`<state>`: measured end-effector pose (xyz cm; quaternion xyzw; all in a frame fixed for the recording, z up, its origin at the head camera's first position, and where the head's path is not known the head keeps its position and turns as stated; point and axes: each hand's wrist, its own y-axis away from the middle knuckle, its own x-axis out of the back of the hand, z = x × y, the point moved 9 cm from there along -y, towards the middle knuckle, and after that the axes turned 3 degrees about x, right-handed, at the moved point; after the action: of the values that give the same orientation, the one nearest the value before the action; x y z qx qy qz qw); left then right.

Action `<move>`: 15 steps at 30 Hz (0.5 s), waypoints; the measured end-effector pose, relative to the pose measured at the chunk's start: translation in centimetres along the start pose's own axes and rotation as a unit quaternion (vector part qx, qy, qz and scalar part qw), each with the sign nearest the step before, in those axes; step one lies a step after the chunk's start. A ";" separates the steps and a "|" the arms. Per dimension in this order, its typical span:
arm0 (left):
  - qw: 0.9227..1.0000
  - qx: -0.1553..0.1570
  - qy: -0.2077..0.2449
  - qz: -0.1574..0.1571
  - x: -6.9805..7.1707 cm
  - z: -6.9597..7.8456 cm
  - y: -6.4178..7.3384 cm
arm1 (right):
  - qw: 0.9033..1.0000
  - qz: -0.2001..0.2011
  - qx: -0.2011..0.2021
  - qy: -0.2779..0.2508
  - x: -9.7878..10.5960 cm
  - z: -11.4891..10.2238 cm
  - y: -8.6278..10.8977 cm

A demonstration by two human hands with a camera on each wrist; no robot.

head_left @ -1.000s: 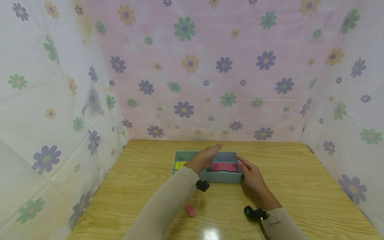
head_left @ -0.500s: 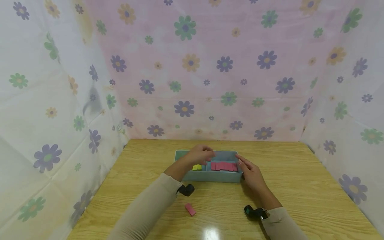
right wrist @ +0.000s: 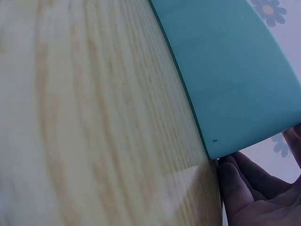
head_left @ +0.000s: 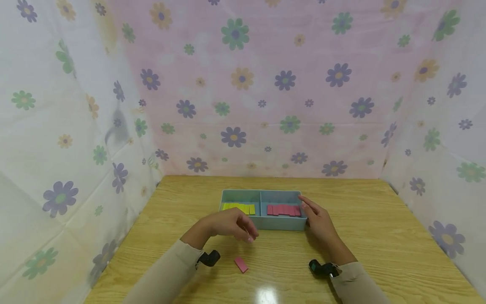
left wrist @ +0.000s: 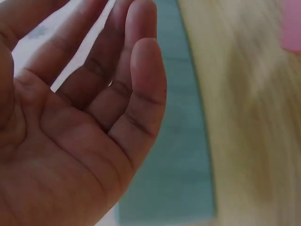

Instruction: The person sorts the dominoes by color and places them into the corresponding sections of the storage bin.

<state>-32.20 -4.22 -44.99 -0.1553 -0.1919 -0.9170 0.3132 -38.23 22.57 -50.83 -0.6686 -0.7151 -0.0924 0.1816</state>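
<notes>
A light blue two-compartment box stands on the table, with several yellow tiles in its left compartment and a row of pink tiles in the right one. In front of the box lies a loose pink tile. My left hand hovers near the box's front left, above that tile, fingers loosely bent around nothing; the left wrist view shows its bare palm. My right hand rests its fingers against the box's right end, touching the rim and, in the right wrist view, the lower corner.
The wooden table runs back to a flowered cloth, with more cloth along both sides. Each wrist wears a small black camera.
My left hand has come out of the box, moving left and toward me, uncovering the yellow tiles and the divider. My right hand stays at the box's right end.
</notes>
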 end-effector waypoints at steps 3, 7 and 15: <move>1.000 -0.007 0.010 -0.020 -0.4 -0.9 0.6 | 1.000 -0.001 -0.002 -0.007 -0.1 0.0 0.1; 0.999 -0.019 0.016 -0.041 -1.0 -1.8 1.2 | 1.000 -0.004 -0.004 -0.013 -0.1 0.1 0.2; 0.998 -0.021 0.009 -0.059 -2.2 -3.0 1.7 | 0.999 -0.010 -0.009 -0.030 -0.1 0.1 0.1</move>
<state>-29.87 -5.66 -48.05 -0.1423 -0.1784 -0.9391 0.2569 -38.18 22.53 -51.02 -0.6653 -0.7262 -0.0806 0.1536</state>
